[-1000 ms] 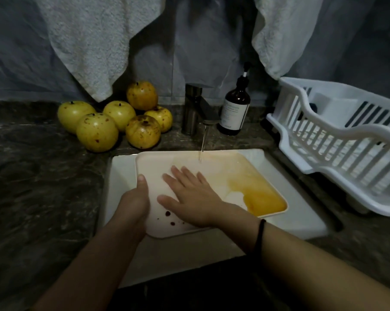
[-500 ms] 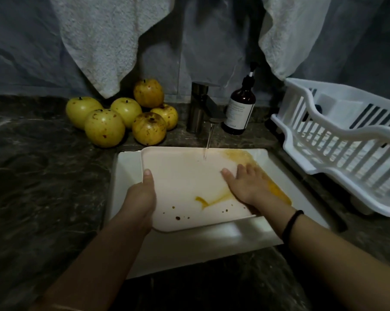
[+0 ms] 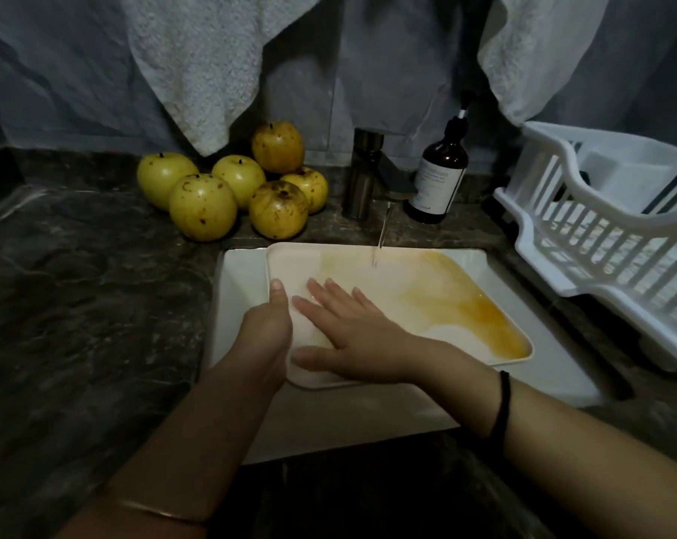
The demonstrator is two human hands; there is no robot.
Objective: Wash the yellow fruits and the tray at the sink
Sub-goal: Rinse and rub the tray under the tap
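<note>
— What's the setting?
— A dark marble counter (image 3: 76,305), a white sink (image 3: 239,289), towels (image 3: 197,72) hanging behind.
— And the tray (image 3: 329,262)?
— In the sink, long axis left to right. The left hand (image 3: 269,332) grips its left rim; the right hand (image 3: 352,336) lies flat on it, fingers straight.

No text can be read. The only printed surface is the pale label (image 3: 439,185) on the brown pump bottle (image 3: 442,165), which stands at the back edge of the tabletop (image 3: 76,305), just right of the tap (image 3: 362,177). A few lines of small print run across the label, too blurred and dim to make out as words, a brand or numbers.
</note>
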